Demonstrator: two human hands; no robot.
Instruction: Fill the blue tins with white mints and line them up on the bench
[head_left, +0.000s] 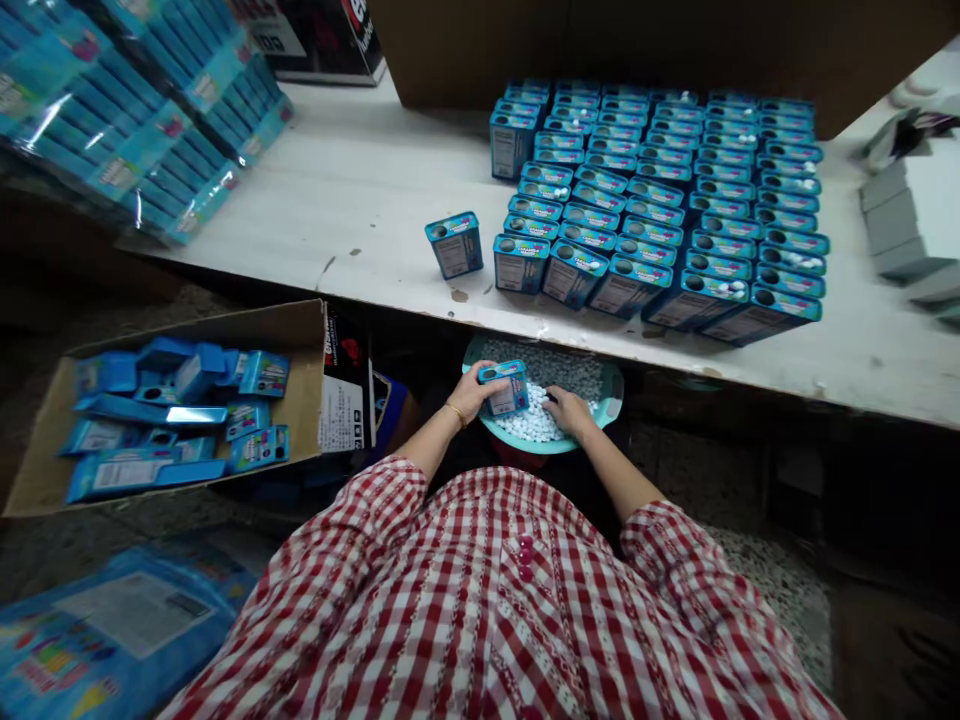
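My left hand [471,392] is wrapped round a small blue candy tin [507,388], tilted over a pale green basin [613,392]. Small white round candies [534,424] fill the basin. At its right side my right hand [571,412] reaches down among the candies with its fingers closed; a dark bit shows at the fingertips, too small to name. On the white table [337,200] above, one blue tin [455,246] stands apart from tight rows of upright blue tins [652,200], some with white candies on their tops.
At the left sits a cardboard box [324,370] of loose blue tins [180,420]. Shrink-wrapped blue packs [127,120] lie at the table's left end. A blue printed bag [127,630] is low at the left. White boxes [911,215] stand at the right.
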